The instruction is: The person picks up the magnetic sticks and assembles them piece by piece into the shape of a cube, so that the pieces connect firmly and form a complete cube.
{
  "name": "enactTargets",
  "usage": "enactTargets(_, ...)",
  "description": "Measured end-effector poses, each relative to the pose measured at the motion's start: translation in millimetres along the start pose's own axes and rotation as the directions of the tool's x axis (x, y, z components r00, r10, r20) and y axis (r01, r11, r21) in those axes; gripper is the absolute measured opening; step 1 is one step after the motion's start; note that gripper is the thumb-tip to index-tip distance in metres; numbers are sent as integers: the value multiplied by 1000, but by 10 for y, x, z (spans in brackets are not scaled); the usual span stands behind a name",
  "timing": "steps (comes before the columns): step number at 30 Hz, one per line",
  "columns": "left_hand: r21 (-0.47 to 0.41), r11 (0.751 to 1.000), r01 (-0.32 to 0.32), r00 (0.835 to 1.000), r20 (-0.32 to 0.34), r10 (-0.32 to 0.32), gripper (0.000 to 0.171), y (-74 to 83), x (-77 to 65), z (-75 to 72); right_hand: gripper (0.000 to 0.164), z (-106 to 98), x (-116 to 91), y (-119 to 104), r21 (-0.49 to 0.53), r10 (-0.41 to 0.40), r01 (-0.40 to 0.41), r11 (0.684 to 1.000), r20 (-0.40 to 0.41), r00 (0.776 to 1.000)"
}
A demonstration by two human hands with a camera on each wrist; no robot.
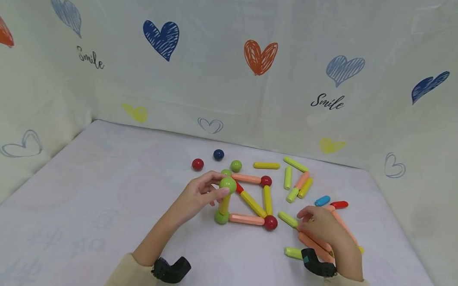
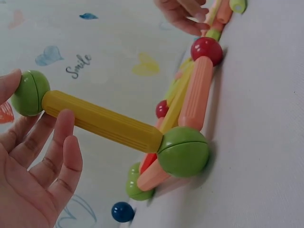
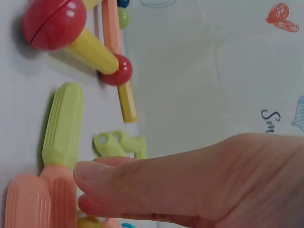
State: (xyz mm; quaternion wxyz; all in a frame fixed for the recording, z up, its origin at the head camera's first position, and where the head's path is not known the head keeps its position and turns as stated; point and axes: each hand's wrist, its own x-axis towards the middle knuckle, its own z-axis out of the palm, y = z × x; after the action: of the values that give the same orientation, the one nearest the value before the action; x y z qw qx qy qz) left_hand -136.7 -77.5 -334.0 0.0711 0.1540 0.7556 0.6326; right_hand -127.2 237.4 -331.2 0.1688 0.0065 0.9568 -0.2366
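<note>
My left hand [image 1: 195, 197] holds a green ball [image 1: 227, 185] between thumb and fingers. This ball caps an upright yellow stick [image 2: 104, 121], whose lower end meets another green ball [image 2: 183, 152] at the corner of a flat frame. Salmon sticks [image 1: 247, 220], yellow sticks and red balls [image 1: 270, 223] form the rest of that frame, with a red-and-yellow diagonal across it. On the right, my right hand [image 1: 322, 225] reaches down over loose sticks. Its bent thumb and fingertips are beside a salmon stick [image 3: 61, 194] and a lime stick [image 3: 64, 123], with no stick visible between them.
Behind the frame lie a loose red ball [image 1: 198, 164], a dark blue ball [image 1: 218, 155] and a green ball [image 1: 236, 166]. More lime, yellow and salmon sticks are scattered at the back right, near a short blue piece [image 1: 322, 201] and a red piece [image 1: 339, 204].
</note>
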Motion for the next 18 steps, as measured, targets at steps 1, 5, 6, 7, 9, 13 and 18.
enactTargets(1, -1, 1000, -1, 1000, 0, 1, 33, -3, 2, -1, 24, -11, 1, 41, -8, 5, -5, 1000, 10, 1000)
enactTargets(5, -6, 1000, 5, 1000, -1, -5, 33, -6, 6, -4, 28, -8, 34, 135, -28, 2, -1, 1000, 21, 1000)
enactTargets(6, -6, 1000, 7, 1000, -2, -7, 32, -7, 7, -4, 28, -1, 38, 143, -27, 3, -2, 1000, 23, 1000)
enactTargets(7, -4, 1000, 8, 1000, -3, -8, 32, -7, 8, -5, 28, 13, 44, 146, -19, 17, -16, 1000, 24, 1000)
enactTargets(9, -3, 1000, 11, 1000, -6, -11, 32, -5, 8, -7, 28, 43, 64, 144, -17, 30, -30, 999, 24, 999)
enactTargets(13, 0, 1000, 13, 1000, -11, -13, 32, 4, 7, -13, 24, 109, 112, 134, -24, 51, -50, 998, 20, 999)
enactTargets(18, -6, 1000, 16, 1000, -9, -16, 32, 9, 9, -13, 19, 140, 148, 142, -49, 39, -39, 998, 1, 999)
